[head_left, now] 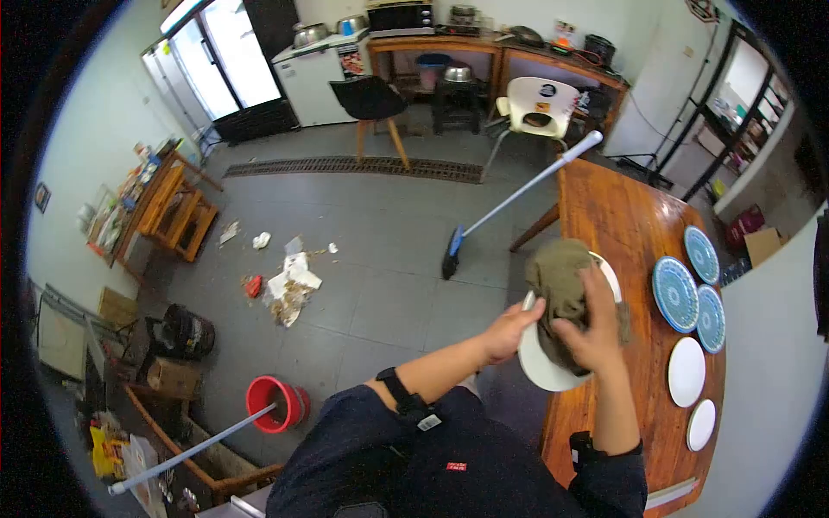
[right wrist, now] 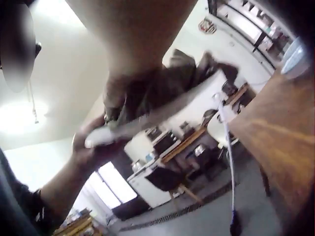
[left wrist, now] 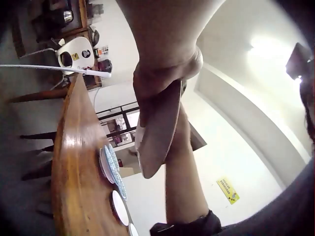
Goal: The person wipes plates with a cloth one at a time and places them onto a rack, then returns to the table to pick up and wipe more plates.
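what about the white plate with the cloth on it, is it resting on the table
No, the left hand grips the white plate by its rim, held up clear of the table.

The plate (head_left: 553,375) was above the left edge of the table (head_left: 617,216), with the left hand (head_left: 511,332) at its left edge. The cloth (head_left: 557,268) lay upon this plate, and the right hand (head_left: 598,332) was on the cloth. On the table, along its right side, other plates (head_left: 675,294) were placed from the far part to the near part. Near the far left corner of the table stood the broom (head_left: 453,248). On the floor (head_left: 371,302), the litter (head_left: 294,281) lay to the left of the broom; the bucket (head_left: 299,410) was nearer, with a stick (head_left: 207,440) in it. At the back, a chair (head_left: 527,97) stood before the counter (head_left: 488,47).
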{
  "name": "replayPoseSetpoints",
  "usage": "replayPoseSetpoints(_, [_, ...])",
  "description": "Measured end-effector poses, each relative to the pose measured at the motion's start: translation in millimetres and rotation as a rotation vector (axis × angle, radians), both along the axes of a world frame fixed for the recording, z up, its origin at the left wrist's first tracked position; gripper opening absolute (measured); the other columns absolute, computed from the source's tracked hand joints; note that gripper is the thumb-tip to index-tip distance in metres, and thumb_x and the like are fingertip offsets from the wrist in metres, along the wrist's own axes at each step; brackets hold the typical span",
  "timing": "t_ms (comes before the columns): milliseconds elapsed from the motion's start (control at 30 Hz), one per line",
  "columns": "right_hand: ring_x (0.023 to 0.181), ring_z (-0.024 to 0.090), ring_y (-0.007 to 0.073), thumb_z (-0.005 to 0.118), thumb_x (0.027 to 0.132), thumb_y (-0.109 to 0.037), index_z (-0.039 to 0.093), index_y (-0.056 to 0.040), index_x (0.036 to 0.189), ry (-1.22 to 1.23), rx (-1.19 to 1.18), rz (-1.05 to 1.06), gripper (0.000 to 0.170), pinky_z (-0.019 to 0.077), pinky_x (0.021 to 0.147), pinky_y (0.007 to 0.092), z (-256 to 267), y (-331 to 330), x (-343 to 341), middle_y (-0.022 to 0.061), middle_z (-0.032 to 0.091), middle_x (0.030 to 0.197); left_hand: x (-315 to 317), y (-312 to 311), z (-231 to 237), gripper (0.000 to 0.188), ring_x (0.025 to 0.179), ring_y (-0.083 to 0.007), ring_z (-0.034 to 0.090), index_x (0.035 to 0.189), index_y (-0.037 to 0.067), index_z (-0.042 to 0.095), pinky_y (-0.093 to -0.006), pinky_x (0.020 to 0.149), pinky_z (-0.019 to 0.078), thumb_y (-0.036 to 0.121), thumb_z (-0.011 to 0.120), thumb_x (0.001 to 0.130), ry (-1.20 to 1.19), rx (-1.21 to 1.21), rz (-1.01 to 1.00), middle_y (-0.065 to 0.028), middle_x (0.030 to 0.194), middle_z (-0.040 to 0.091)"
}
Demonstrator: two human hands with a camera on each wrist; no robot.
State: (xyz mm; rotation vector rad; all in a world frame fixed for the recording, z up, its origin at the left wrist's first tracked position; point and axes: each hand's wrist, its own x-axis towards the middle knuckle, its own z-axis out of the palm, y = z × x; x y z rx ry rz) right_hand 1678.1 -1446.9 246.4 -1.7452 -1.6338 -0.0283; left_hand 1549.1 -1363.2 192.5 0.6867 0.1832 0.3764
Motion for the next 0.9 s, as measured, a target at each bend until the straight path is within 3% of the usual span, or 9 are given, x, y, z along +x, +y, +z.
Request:
replayPoseSetpoints(33, [0.112,0.031,0.0343,0.063,0.061,-0.031,0.041,-0.0079,0.113,-0.204,0.013,-0.071,0.061,0.026,0.09,0.0414,3,9,-24,0.0168,0.03,0.126,-3,-1,5,0.044,0.103,-0.0216,0.045,0.116,0.002,0.035,-0.0343,0.088,0.0361,0.035,0.033,0.086,-0.026,-0.01,0.013,-0.0114,0.113,0.045])
replayPoseSetpoints(200, [0.104,0.041,0.0338,0.057,0.058,-0.022,0.052,-0.0068,0.096,-0.091,0.041,0.149,0.041,0.0308,0.083,0.0452,-20,5,-41,0.0126,0.042,0.118,-19,9,6,0.043,0.098,-0.0189,0.047,0.113,0.002,0.038,-0.0317,0.085,0.0379,0.035,0.031,0.087,-0.083,-0.042,0.164,-0.0097,0.109,0.047])
replayPoseSetpoints(333, [0.105,0.041,0.0333,0.051,0.052,-0.015,0.052,-0.0088,0.094,-0.183,-0.062,0.164,0.042,0.0319,0.082,0.0469,-11,-28,-39,0.0093,0.043,0.118,-28,7,12,0.043,0.089,-0.0193,0.053,0.103,-0.002,0.047,-0.0304,0.079,0.0426,0.036,0.036,0.086,-0.056,-0.143,0.198,-0.011,0.099,0.053])
replayPoseSetpoints(433, [0.11,0.036,0.0327,0.05,0.052,-0.014,0.05,-0.0096,0.098,-0.265,-0.15,-0.025,0.046,0.0297,0.086,0.0472,-2,-46,-20,0.009,0.037,0.123,-32,6,13,0.043,0.088,-0.0223,0.054,0.107,-0.004,0.043,-0.0326,0.078,0.0441,0.034,0.035,0.086,0.018,-0.074,0.154,-0.0149,0.1,0.052])
replayPoseSetpoints(500, [0.114,0.031,0.032,0.05,0.053,-0.013,0.048,-0.01,0.103,-0.347,-0.125,-0.317,0.05,0.0261,0.09,0.047,-5,-53,0,0.0086,0.031,0.127,-31,-4,21,0.045,0.093,-0.0224,0.052,0.111,-0.002,0.039,-0.0325,0.081,0.0421,0.035,0.035,0.086,0.063,0.003,0.114,-0.0144,0.104,0.05])
replayPoseSetpoints(567, [0.115,0.029,0.0315,0.049,0.054,-0.009,0.046,-0.0112,0.107,-0.252,-0.076,-0.408,0.054,0.022,0.093,0.0482,-1,-53,2,0.0088,0.03,0.127,-21,-18,21,0.046,0.096,-0.0222,0.05,0.114,-0.002,0.036,-0.0328,0.083,0.0401,0.034,0.035,0.086,0.02,0.031,0.034,-0.014,0.107,0.048])
replayPoseSetpoints(633, [0.116,0.029,0.0315,0.049,0.054,-0.007,0.046,-0.0116,0.109,-0.217,-0.012,-0.409,0.055,0.0211,0.093,0.0493,-9,-47,-1,0.0088,0.031,0.127,-9,-28,17,0.046,0.096,-0.0221,0.05,0.116,-0.002,0.034,-0.0328,0.084,0.0396,0.034,0.035,0.086,0.045,0.014,0.019,-0.0138,0.108,0.048])
replayPoseSetpoints(800, [0.117,0.029,0.0293,0.052,0.051,-0.008,0.047,-0.012,0.106,-0.083,-0.125,0.008,0.056,0.0223,0.093,0.0498,-11,-80,-30,0.0059,0.032,0.127,14,-23,24,0.044,0.094,-0.0215,0.05,0.111,-0.002,0.038,-0.0329,0.083,0.0399,0.034,0.031,0.087,0.022,0.021,-0.037,-0.0131,0.105,0.049])
replayPoseSetpoints(900, [0.117,0.027,0.0298,0.052,0.05,-0.008,0.048,-0.0112,0.106,-0.214,-0.311,-0.097,0.056,0.0217,0.093,0.0502,-9,-109,-17,0.0054,0.031,0.128,20,-25,29,0.046,0.097,-0.0232,0.049,0.111,-0.004,0.037,-0.0332,0.083,0.0396,0.035,0.029,0.087,-0.043,0.072,-0.064,-0.015,0.108,0.047])
